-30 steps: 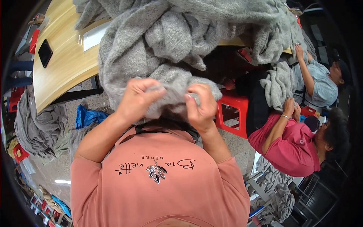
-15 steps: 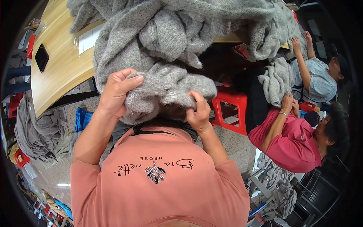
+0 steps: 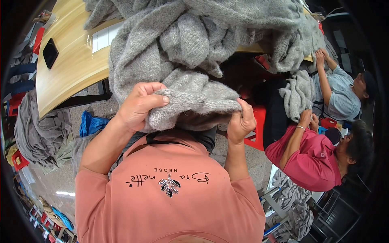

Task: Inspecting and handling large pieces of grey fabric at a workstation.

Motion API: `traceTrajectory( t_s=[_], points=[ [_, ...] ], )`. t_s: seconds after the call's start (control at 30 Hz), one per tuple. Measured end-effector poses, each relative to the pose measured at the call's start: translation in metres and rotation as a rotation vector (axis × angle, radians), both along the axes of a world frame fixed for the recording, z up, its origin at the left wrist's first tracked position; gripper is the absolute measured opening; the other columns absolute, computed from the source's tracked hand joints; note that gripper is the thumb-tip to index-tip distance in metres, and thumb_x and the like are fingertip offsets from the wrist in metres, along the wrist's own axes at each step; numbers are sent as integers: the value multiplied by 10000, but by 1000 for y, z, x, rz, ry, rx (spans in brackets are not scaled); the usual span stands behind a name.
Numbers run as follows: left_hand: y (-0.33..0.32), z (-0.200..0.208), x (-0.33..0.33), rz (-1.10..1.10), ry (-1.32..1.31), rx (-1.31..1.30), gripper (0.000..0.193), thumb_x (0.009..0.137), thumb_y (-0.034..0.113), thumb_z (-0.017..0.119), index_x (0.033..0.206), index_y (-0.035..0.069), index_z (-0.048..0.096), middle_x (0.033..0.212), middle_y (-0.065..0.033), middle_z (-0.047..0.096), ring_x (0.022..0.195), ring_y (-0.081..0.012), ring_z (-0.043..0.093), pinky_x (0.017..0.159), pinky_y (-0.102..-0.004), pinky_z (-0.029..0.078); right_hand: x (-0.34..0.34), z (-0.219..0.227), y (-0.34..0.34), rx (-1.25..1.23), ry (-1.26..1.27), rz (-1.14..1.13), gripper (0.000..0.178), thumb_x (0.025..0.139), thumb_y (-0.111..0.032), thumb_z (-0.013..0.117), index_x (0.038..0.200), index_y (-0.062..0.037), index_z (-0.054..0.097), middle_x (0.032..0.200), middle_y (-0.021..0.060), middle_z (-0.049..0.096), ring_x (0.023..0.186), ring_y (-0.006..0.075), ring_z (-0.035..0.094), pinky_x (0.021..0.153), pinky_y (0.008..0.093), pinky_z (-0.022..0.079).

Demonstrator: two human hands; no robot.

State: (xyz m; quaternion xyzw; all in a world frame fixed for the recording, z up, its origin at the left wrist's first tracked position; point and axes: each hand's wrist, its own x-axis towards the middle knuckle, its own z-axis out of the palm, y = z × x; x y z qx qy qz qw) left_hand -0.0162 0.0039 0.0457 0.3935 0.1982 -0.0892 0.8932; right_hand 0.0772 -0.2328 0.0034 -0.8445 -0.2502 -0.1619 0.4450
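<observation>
A grey fuzzy knit garment (image 3: 194, 95) is stretched between my two hands above my lap. My left hand (image 3: 142, 105) pinches its edge, thumb on top, at the left end. Farther right, my right hand (image 3: 242, 123) grips the same edge between thumb and fingers. The edge runs nearly straight from one hand to the other, with a dark opening below it. Beyond my hands, more grey knitwear (image 3: 186, 40) lies heaped over the table's edge; whether it joins the piece I hold I cannot tell.
The wooden table (image 3: 73, 73) carries a black phone (image 3: 50, 53) and white paper (image 3: 106, 37). A red stool (image 3: 256, 127) stands right of my lap. Two people sit at the right, one in a pink shirt (image 3: 308, 158) handling grey knitwear. More grey garments (image 3: 42, 129) are piled at the left.
My right hand has moved right and my left hand slightly right, so the bunched knit edge is now spread wider and pulled straighter. The whole view has shifted slightly.
</observation>
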Motion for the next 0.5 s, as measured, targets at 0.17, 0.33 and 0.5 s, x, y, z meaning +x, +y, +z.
traceTrajectory(
  t_s=[0.17, 0.33, 0.5],
  points=[
    [-12, -2, 4, 1, 47, 66, 93, 705, -19, 591, 797, -24, 576, 730, -57, 604, 630, -89, 563, 575, -221, 462, -23, 40, 21, -38, -78, 683, 351, 584, 106, 505, 920, 51, 586, 794, 143, 604, 651, 255, 561, 570, 326, 456],
    [-28, -8, 9, -64, -74, 254, 87, 681, -34, 632, 748, -5, 583, 700, -18, 591, 604, -49, 512, 545, -192, 412, -32, 43, 50, 26, -52, 974, 259, 614, -5, 584, 867, 28, 536, 734, 99, 553, 576, 199, 513, 502, 291, 430],
    [-27, -15, 3, -134, -98, 147, 28, 753, 20, 588, 761, -4, 600, 657, 19, 568, 583, -19, 467, 509, -181, 367, -20, 35, 51, -50, -413, 676, 247, 612, 65, 562, 853, 30, 523, 732, 108, 552, 504, 200, 490, 414, 278, 392]
  ],
)
